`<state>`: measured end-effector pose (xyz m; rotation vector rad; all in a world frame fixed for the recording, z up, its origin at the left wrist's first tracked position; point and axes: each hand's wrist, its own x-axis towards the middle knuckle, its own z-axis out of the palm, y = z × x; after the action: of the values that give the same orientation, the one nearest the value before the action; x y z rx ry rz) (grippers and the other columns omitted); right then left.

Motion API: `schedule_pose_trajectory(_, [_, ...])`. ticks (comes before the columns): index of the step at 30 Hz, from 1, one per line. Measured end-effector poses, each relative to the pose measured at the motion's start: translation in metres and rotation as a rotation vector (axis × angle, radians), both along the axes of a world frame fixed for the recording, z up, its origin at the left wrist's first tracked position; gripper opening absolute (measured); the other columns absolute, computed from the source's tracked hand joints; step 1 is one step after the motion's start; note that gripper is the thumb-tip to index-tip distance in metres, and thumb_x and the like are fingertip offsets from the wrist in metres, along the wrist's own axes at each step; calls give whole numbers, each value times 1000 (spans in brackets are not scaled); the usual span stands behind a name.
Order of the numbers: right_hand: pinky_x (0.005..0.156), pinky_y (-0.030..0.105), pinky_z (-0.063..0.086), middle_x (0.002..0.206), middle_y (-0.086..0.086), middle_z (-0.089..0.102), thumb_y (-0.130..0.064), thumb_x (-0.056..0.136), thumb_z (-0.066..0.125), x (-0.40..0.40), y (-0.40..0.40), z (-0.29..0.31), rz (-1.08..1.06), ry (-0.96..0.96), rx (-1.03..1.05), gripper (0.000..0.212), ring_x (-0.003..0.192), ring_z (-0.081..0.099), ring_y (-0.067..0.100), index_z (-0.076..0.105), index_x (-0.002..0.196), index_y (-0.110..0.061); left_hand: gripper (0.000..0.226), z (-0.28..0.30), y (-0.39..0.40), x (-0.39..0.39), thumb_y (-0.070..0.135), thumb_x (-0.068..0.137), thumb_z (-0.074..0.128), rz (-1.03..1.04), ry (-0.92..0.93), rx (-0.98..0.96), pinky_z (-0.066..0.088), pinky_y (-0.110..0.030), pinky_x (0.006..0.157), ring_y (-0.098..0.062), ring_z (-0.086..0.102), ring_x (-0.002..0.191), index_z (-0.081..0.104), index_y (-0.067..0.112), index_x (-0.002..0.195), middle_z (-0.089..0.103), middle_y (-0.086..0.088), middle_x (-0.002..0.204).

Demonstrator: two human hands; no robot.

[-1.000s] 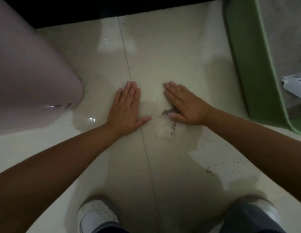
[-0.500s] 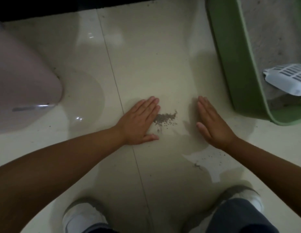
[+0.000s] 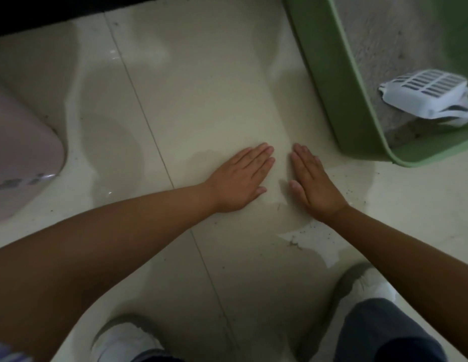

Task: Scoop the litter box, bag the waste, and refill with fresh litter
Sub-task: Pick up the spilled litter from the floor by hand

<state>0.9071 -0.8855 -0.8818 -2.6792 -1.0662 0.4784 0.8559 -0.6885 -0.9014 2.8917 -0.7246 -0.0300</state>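
Beside the green litter box point(image 3: 329, 82), the flat left hand point(image 3: 240, 178) and right hand point(image 3: 313, 184) have closed together, hiding the spilled litter; sweeping-up seems nearly done.

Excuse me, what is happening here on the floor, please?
A person crouches on the tiled floor, with the left hand and the right hand laid flat, fingers straight, close together beside the green litter box. It looks like spilled litter is being swept together by hand; a few stray grains lie near the right wrist. A white slotted scoop rests in the litter inside the box. Neither hand holds anything.
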Motion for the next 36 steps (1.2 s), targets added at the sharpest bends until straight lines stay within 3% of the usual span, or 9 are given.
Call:
schedule_pose_trajectory(7, [110,19,-6,156,16,7,-66,73,0,7,1,22,53,208,-151,99,145,5,24,13,146,-1,78,-3,48,-27,62,79,34,23,-10,-30,24,-38,104,-34,42,125,37,-1,126,57,-25,126])
schedule_pose_trajectory(12, [111,31,3,152,22,18,-69,81,-4,16,16,33,201,128,-115,99,142,12,26,19,144,4,90,6,65,-41,70,87,5,51,150,15,3,-29,113,-32,28,127,30,-6,129,51,-29,130])
schedule_pose_trajectory(16, [109,22,-11,156,15,0,-75,72,-7,22,48,17,154,125,-166,104,145,-5,23,4,147,-2,95,9,70,-55,73,85,4,141,179,39,3,-31,112,-35,27,126,30,-7,130,50,-32,130])
schedule_pose_trajectory(18, [110,22,-11,154,21,7,-74,71,-15,12,64,6,201,117,-109,110,144,5,33,12,145,2,93,8,74,-66,71,86,4,191,181,51,3,-31,112,-35,28,127,30,-7,129,50,-32,130])
schedule_pose_trajectory(22, [109,29,11,132,33,48,-52,95,3,-24,83,6,393,151,-107,85,120,48,48,47,126,13,91,6,85,-80,69,88,5,270,207,64,1,-29,115,-41,45,123,32,-8,128,51,-32,129])
schedule_pose_trajectory(27, [112,13,-6,132,37,44,-48,97,9,-31,78,10,395,141,39,79,125,37,44,42,127,18,86,4,92,-88,66,91,8,297,179,54,-1,-28,116,-37,36,125,33,-8,127,52,-32,128])
schedule_pose_trajectory(31, [115,18,-3,150,26,19,-55,90,17,-7,53,19,188,178,21,82,137,7,23,22,141,9,60,3,77,-84,48,95,25,261,47,-3,14,-33,114,-35,32,124,36,-2,126,55,-30,126])
schedule_pose_trajectory(34, [111,40,11,146,31,26,-53,90,17,11,29,16,125,157,-98,81,138,23,40,28,138,11,47,8,53,-67,30,81,42,197,-20,-57,48,-40,90,-31,39,115,43,4,120,61,-25,120])
schedule_pose_trajectory(36, [107,46,15,142,33,33,-58,92,2,19,17,10,158,108,-175,89,132,32,46,34,135,13,44,15,39,-54,20,75,49,193,11,-102,56,-38,69,-31,46,105,51,4,116,65,-24,111])
